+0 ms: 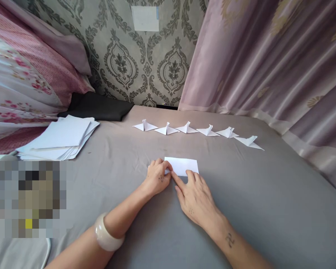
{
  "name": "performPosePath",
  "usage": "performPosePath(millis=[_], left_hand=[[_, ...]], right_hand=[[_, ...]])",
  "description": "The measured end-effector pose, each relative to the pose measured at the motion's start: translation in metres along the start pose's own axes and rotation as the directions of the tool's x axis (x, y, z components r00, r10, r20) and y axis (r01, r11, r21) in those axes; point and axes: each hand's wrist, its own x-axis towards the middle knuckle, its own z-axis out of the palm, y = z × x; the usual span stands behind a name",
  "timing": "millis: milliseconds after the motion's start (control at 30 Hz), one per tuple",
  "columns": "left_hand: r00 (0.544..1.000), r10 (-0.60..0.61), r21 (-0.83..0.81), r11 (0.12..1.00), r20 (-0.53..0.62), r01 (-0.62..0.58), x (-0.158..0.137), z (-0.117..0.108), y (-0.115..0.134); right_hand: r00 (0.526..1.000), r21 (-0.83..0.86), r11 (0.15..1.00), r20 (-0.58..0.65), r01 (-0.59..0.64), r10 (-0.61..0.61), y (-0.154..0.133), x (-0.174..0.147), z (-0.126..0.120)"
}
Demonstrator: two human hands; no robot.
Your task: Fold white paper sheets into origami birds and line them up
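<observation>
A white folded sheet of paper (pixel 183 165) lies on the grey cloth-covered surface in front of me, with its long side running left to right. At its lower left corner my left hand (pixel 158 175) has its fingers curled, thumb and index finger pinching the edge. My right hand (pixel 195 194) is open and reaches over the near edge. Its index fingertip touches the corner beside my left thumb, while its other fingers rest on the paper's lower right part. The paper's left end is partly hidden by my left hand.
Behind the sheet, several folded paper birds (pixel 186 128) stand in a row. A stack of white paper (pixel 63 134) lies at the left, near a black folded cloth (pixel 100 106). A white cord (pixel 48 250) and a blurred-out patch are at lower left. Curtains (pixel 254 56) hang at the right.
</observation>
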Motion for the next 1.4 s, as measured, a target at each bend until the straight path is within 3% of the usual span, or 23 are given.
performPosePath(millis=[233,567,700,800,967,1233,1400], left_hand=[[0.999,-0.035,-0.019,0.999,0.028,0.035,0.001,-0.01,0.002],[1.0,0.003,-0.074,0.997,0.022,-0.001,0.001,-0.012,-0.005],[0.983,-0.166,-0.143,0.978,-0.08,0.153,0.001,-0.022,-0.005],[0.965,-0.256,-0.176,0.954,-0.053,0.243,0.001,-0.028,-0.002],[0.971,-0.237,-0.193,0.954,-0.013,0.23,0.003,-0.025,0.001],[0.991,-0.134,-0.379,0.916,0.012,0.128,-0.001,-0.018,0.002],[0.995,-0.095,-0.604,0.792,0.026,0.091,-0.002,-0.012,0.007]], right_hand=[[1.0,0.03,0.999,0.004,-0.03,0.03,0.002,-0.002,0.002],[0.98,0.108,0.976,0.081,-0.187,0.179,0.041,-0.013,-0.008],[0.967,0.114,0.961,0.077,-0.251,0.244,0.052,-0.014,-0.006],[0.944,0.079,0.941,0.043,-0.329,0.326,0.054,-0.011,-0.003],[0.921,0.048,0.921,-0.026,-0.387,0.388,0.049,-0.003,0.01],[0.931,0.184,0.931,-0.127,-0.316,0.341,0.049,0.002,0.029],[0.924,0.185,0.929,-0.156,-0.32,0.349,0.05,0.003,0.03]])
